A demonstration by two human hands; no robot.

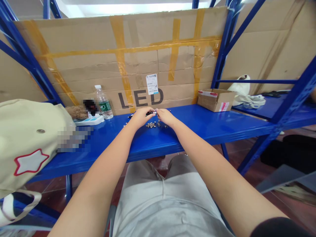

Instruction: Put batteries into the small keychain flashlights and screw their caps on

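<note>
Both hands meet over the blue table (pixel 195 123), just in front of the cardboard. My left hand (pixel 143 116) is closed around a dark, pen-like rod (pixel 149 113) with a pale end. The fingers of my right hand (pixel 165 116) pinch at that pale end, close to the left fingertips. Below the hands lies a small pile of metallic pieces (pixel 150 125), with a few more loose pieces (pixel 159 123) beside it. Another thin dark rod (pixel 130 116) shows partly, left of my left hand.
At left are a cream bag (pixel 29 138), a white power strip (pixel 91 120) and a water bottle (pixel 105 103). A cardboard box (pixel 216 99) stands at right. Taped cardboard (pixel 98 65) closes off the back between blue posts.
</note>
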